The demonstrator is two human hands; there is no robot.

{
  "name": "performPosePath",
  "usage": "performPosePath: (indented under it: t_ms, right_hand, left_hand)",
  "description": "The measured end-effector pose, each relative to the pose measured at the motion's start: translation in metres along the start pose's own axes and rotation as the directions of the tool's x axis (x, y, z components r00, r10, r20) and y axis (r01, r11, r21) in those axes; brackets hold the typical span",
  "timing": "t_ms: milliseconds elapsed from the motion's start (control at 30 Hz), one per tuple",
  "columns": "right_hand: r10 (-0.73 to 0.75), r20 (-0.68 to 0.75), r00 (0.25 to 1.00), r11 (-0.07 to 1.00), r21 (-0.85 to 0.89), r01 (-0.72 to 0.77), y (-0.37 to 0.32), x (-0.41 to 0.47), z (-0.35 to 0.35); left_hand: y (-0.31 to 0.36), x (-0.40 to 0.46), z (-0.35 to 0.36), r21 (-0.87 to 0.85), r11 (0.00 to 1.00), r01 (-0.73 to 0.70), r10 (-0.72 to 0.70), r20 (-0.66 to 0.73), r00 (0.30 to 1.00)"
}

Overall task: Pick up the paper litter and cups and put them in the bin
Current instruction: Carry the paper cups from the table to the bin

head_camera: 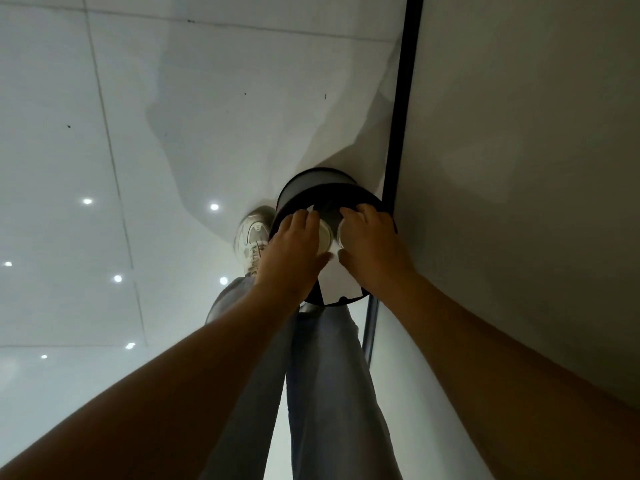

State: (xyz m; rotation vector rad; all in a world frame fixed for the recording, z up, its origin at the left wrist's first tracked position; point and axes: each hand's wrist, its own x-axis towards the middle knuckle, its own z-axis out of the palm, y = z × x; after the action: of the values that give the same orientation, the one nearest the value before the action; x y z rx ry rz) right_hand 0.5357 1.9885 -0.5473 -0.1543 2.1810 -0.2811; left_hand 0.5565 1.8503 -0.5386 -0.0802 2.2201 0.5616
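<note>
A round black bin [304, 188] stands on the glossy white floor beside the wall. Both hands are held over its mouth. My left hand [294, 251] grips a white paper cup [323, 234], whose open rim faces me. My right hand [372, 247] grips a second white cup [343, 233], mostly hidden under the fingers. A white sheet of paper [337, 282] sits between and below the hands, over the bin's near rim; which hand holds it I cannot tell.
A grey wall [519, 168] with a black skirting strip [401, 109] runs along the right, close to the bin. My legs in grey trousers [322, 393] and a white sneaker [252, 237] stand left of the bin. White tiled floor [138, 133] spreads left.
</note>
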Motion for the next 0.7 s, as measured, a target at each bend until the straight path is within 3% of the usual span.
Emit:
performPosePath:
  t_ms: [300, 400, 700]
  right_hand:
    - [-0.047, -0.069, 0.996, 0.996, -0.076, 0.042, 0.001, 0.011, 0.025]
    - [-0.056, -0.092, 0.994, 0.996, -0.07, 0.05, -0.003, 0.003, 0.023]
    - [-0.072, -0.132, 0.989, 0.992, -0.116, 0.057, -0.043, -0.066, -0.038]
  left_hand:
    - [-0.009, 0.015, 0.021, 0.161, 0.981, -0.104, 0.109, -0.021, 0.994]
    - [-0.013, 0.01, 0.016, 0.155, 0.985, -0.082, 0.087, -0.031, 0.996]
    - [-0.01, -0.069, -0.059, 0.152, 0.988, -0.035, 0.056, -0.135, 0.989]
